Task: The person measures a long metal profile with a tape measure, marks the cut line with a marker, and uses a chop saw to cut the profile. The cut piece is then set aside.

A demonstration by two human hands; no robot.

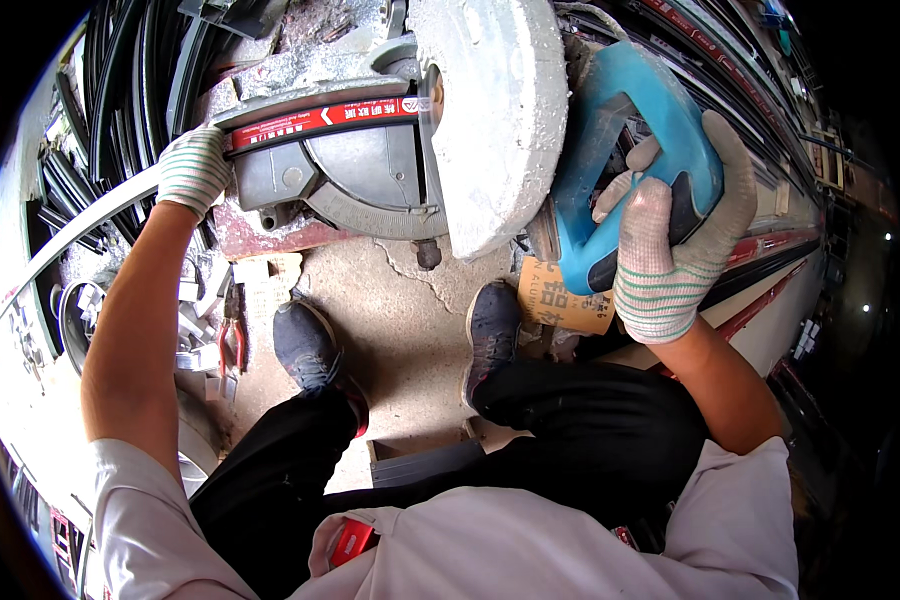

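My left hand point(192, 172), in a white knit glove with green stripes, is closed around a long metal profile point(320, 117) with red printed film. The profile lies against the fence of a miter saw point(370, 175) and runs out to the left past my hand. Its right end reaches the saw's dusty white blade guard point(505, 110); the blade is mostly hidden behind the guard. My right hand point(670, 272), gloved the same way, wraps around the saw's blue and black handle point(610, 95), with the fingers partly passing through its loop.
Bundles of black profiles point(120, 85) lie at the far left, and more long profiles point(715, 50) at the right. Red-handled pliers point(233, 340) rest among metal offcuts by my left foot. A tan printed cardboard piece point(570, 308) lies by my right shoe point(493, 335).
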